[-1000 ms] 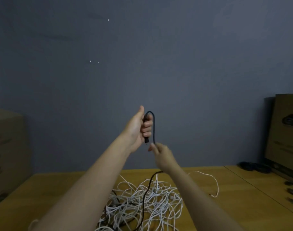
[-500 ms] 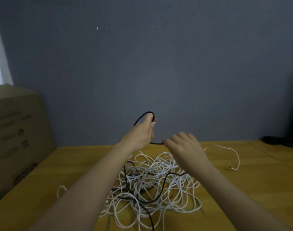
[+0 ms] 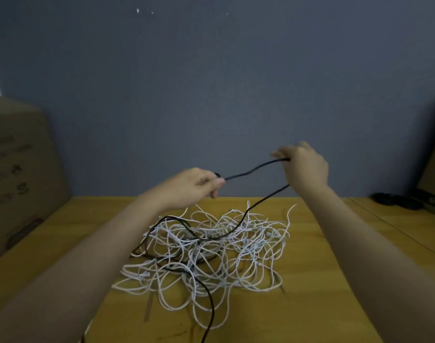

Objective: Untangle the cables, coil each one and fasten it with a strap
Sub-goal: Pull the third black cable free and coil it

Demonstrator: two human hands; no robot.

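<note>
1. The left hand (image 3: 194, 185) is pinching one end of the black cable (image 3: 254, 169) between thumb and fingers, above the table (image 3: 322, 280). If this pinch is getting loose while the other hand is pulling, the end may be slipping out and falling back into the pile.
2. In the middle, the black cable is running down into the pile of white cables (image 3: 211, 248) and passing under and over several loops. Pulling it hard is probably tightening a knot, or dragging the whole pile toward the table edge.
3. The right hand (image 3: 304, 167) is gripping the same black cable further along, fingers curled around it, and is holding it higher than the left. A fast lift here may be catching white loops and carrying them up too.
</note>
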